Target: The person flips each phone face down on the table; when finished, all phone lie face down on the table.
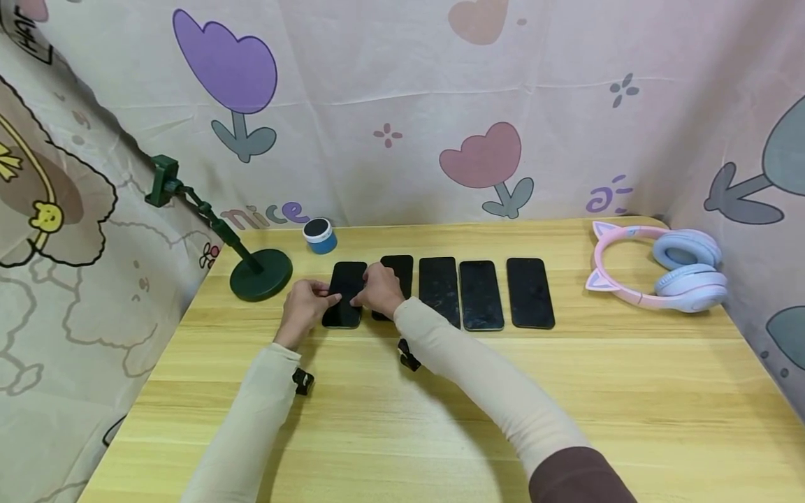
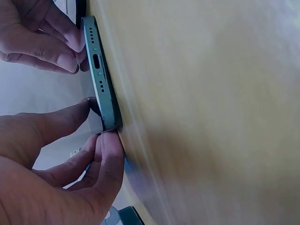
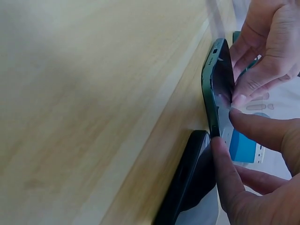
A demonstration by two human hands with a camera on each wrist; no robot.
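Note:
A smartphone with a green frame and dark screen (image 1: 346,278) lies face up at the left end of a row. My left hand (image 1: 303,309) pinches its left edge, thumb over the glass and fingers along the side. From the other side, my right hand (image 1: 381,290) holds the right edge between thumb and fingers. In the left wrist view the phone's bottom edge (image 2: 99,75) shows its charging port and speaker holes. A second phone (image 3: 183,185) lies close by, under the right hand, partly hidden by it in the head view.
More dark phones (image 1: 439,283) continue the row to the right. A green stand (image 1: 264,276) and a blue jar with a dark lid (image 1: 322,241) are at the back left. Pink and blue cat-ear headphones (image 1: 692,283) lie at the right on the wooden table (image 1: 377,433).

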